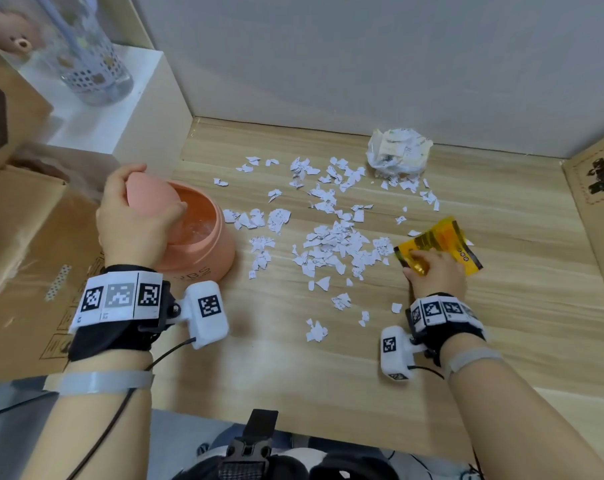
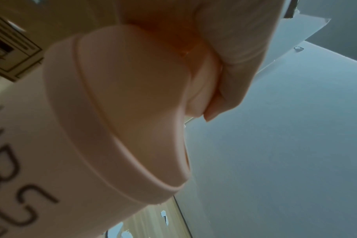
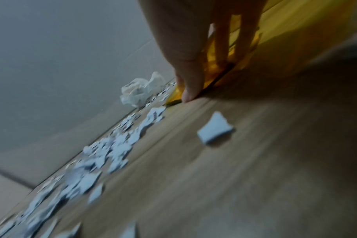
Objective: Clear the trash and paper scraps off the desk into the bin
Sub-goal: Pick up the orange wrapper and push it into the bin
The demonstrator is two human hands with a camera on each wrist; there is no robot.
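A pink bin [image 1: 203,251] stands at the desk's left. My left hand [image 1: 157,190] grips its swing lid [image 1: 144,202], thumb on one side and fingers on the other, and holds it tipped up so the mouth is open. In the left wrist view the lid [image 2: 132,96] fills the frame above the bin body [image 2: 41,153]. My right hand [image 1: 411,263] pinches the near left corner of a yellow wrapper [image 1: 442,244] that lies on the desk. Its fingers rest on top of the wrapper [image 3: 275,32] with the thumb at its edge. White paper scraps [image 1: 335,237] litter the middle, and a crumpled paper ball [image 1: 397,152] sits at the back.
Cardboard boxes flank the desk on the left [image 1: 27,237] and the right [image 1: 598,216]. A white shelf [image 1: 127,109] with a glass cup [image 1: 96,64] stands at the back left. A grey wall [image 1: 363,57] closes the rear. More scraps [image 3: 112,145] lie left of my right hand.
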